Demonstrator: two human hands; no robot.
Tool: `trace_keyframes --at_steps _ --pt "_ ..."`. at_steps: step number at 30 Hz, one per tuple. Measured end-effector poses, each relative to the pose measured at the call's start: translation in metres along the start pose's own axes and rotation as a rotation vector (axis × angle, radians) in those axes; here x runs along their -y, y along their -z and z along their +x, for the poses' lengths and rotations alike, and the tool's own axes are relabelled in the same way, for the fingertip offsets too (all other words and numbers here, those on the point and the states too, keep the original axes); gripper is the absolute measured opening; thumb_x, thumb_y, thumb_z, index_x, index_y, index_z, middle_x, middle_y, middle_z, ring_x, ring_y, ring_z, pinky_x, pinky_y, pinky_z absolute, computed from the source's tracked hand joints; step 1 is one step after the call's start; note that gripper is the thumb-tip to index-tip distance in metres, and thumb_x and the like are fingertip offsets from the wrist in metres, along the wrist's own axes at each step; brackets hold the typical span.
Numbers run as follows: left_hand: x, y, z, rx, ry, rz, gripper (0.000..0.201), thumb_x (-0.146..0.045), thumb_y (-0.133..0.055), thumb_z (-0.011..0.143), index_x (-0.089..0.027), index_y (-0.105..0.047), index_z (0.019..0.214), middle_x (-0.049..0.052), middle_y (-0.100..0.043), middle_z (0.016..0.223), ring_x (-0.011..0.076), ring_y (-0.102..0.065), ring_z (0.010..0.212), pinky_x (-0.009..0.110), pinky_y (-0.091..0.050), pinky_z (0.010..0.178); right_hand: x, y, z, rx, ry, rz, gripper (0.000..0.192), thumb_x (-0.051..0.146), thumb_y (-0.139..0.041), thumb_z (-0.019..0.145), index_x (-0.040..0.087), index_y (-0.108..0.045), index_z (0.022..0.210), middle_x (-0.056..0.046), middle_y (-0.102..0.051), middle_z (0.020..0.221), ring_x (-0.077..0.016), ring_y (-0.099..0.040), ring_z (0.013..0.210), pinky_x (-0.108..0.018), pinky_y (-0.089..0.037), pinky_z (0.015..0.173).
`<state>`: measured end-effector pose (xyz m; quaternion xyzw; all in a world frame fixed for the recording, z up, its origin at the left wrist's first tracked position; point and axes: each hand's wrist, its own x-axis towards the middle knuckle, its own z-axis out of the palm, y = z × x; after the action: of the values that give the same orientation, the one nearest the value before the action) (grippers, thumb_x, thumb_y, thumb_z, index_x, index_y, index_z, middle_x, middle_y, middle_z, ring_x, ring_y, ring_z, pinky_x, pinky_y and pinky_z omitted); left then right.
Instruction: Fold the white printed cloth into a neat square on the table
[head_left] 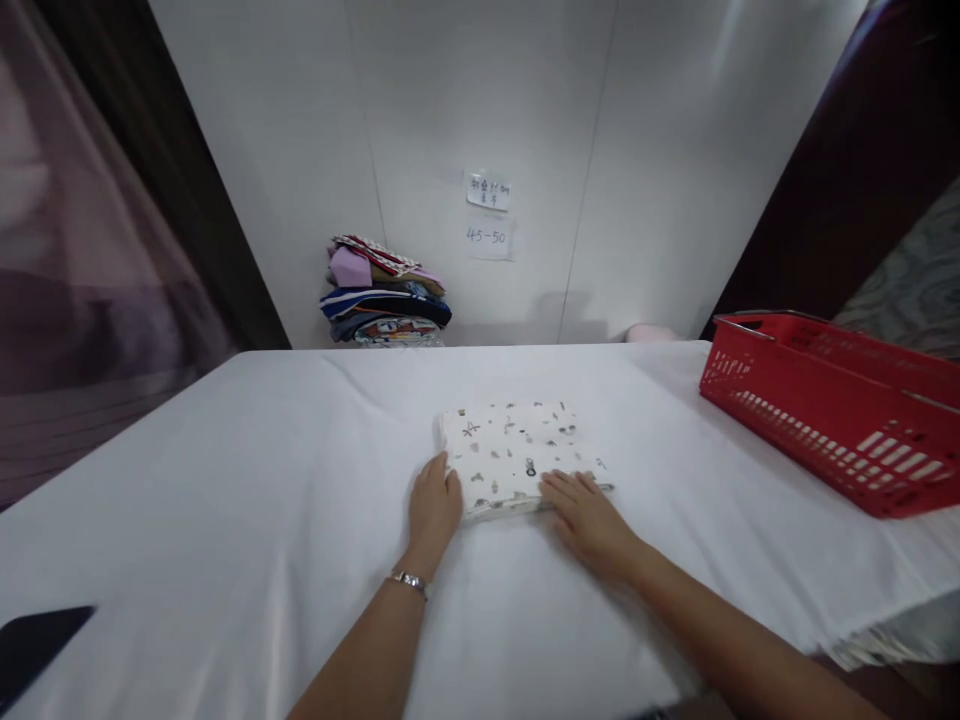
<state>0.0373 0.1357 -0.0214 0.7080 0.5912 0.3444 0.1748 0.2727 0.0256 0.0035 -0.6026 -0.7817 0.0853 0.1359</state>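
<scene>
The right hand [592,525] lies flat, fingers outstretched, on the near right edge of one folded white cloth with small printed figures [510,450], midway across the white-covered table [225,500]. The left hand [436,508] touches its left edge; whether it grips, I cannot tell. Right stands one red plastic basket [802,405]; far left, one stack of folded multicoloured fabrics [386,300]. Two handwritten paper notes hang on the far wall: the lower [491,238] reads "45-50", the upper [487,191] bears small Chinese characters.
</scene>
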Motion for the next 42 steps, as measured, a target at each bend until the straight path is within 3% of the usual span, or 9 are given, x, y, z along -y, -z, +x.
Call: trace_keyframes --at_steps 4,6,9,13,18,22,26,33,42 --pt "-0.006 0.006 -0.001 0.033 0.06 0.017 0.045 -0.027 -0.037 0.087 -0.008 -0.045 0.126 0.016 -0.052 0.126 0.0257 -0.046 0.119 0.039 -0.036 0.102 -0.052 0.013 -0.02 -0.295 -0.21 0.16 0.035 0.037 -0.04 0.089 0.021 -0.062 0.111 -0.01 -0.058 0.125 -0.0242 -0.048 0.121 -0.047 -0.033 0.104" --pt "-0.011 0.009 -0.002 0.049 0.109 0.031 0.048 -0.031 -0.039 0.086 -0.008 -0.043 0.128 0.017 -0.052 0.127 0.0259 -0.047 0.119 0.038 -0.037 0.101 -0.075 0.021 -0.023 -0.405 -0.41 0.335 0.032 0.037 -0.044 0.086 0.02 -0.065 0.103 -0.01 -0.064 0.116 -0.024 -0.056 0.11 -0.043 -0.044 0.095" --pt "-0.017 0.016 -0.005 0.095 0.169 0.053 0.056 -0.038 -0.043 0.084 -0.009 -0.038 0.132 0.016 -0.05 0.129 0.0269 -0.049 0.118 0.038 -0.039 0.098 -0.095 0.03 -0.023 -0.34 -0.631 0.636 0.026 0.036 -0.048 0.083 0.018 -0.064 0.094 -0.01 -0.068 0.103 -0.021 -0.065 0.089 -0.034 -0.054 0.073" --pt "-0.021 0.024 -0.007 0.161 0.209 0.102 0.065 -0.045 -0.045 0.082 -0.012 -0.032 0.137 0.015 -0.051 0.13 0.0289 -0.05 0.117 0.04 -0.041 0.095 -0.098 0.033 -0.018 -0.155 -0.751 0.815 0.024 0.038 -0.053 0.082 0.015 -0.062 0.078 -0.011 -0.069 0.087 -0.0136 -0.062 0.058 -0.023 -0.049 0.048" --pt "-0.022 0.029 -0.005 0.227 0.262 0.149 0.07 -0.051 -0.045 0.081 -0.015 -0.029 0.139 0.014 -0.055 0.126 0.03 -0.053 0.113 0.041 -0.043 0.091 -0.096 0.033 -0.011 -0.118 -0.768 0.798 0.025 0.039 -0.061 0.076 0.015 -0.057 0.067 -0.004 -0.064 0.064 -0.0094 -0.054 0.044 -0.02 -0.043 0.04" --pt "-0.022 0.029 -0.005 0.234 0.255 0.167 0.068 -0.052 -0.044 0.081 -0.016 -0.032 0.138 0.013 -0.055 0.126 0.0295 -0.053 0.113 0.04 -0.044 0.09 -0.092 0.034 -0.014 -0.186 -0.71 0.777 0.011 0.026 -0.059 0.073 0.018 -0.059 0.081 -0.001 -0.063 0.073 -0.0084 -0.055 0.052 -0.018 -0.04 0.043" --pt "-0.022 0.027 -0.006 0.229 0.239 0.184 0.067 -0.051 -0.043 0.082 -0.015 -0.034 0.137 0.014 -0.053 0.129 0.0297 -0.052 0.115 0.04 -0.043 0.092 -0.078 0.024 -0.026 -0.251 -0.592 0.649 0.032 0.022 -0.058 0.068 0.022 -0.059 0.099 0.001 -0.062 0.084 -0.0097 -0.054 0.061 -0.02 -0.042 0.051" --pt "-0.021 0.027 -0.006 0.22 0.227 0.172 0.066 -0.051 -0.043 0.082 -0.015 -0.035 0.136 0.014 -0.053 0.129 0.0298 -0.052 0.114 0.041 -0.043 0.092 -0.062 -0.001 -0.027 -0.439 -0.542 0.36 0.033 0.031 -0.054 0.073 0.022 -0.058 0.104 0.0 -0.062 0.086 -0.0133 -0.052 0.064 -0.027 -0.042 0.062" --pt "-0.02 0.025 -0.006 0.207 0.214 0.189 0.063 -0.052 -0.043 0.082 -0.016 -0.038 0.134 0.014 -0.053 0.129 0.0303 -0.052 0.114 0.041 -0.043 0.091 -0.061 -0.006 -0.019 -0.519 -0.557 0.38 0.032 0.035 -0.047 0.076 0.022 -0.059 0.102 0.001 -0.062 0.082 -0.0133 -0.051 0.06 -0.025 -0.039 0.057"
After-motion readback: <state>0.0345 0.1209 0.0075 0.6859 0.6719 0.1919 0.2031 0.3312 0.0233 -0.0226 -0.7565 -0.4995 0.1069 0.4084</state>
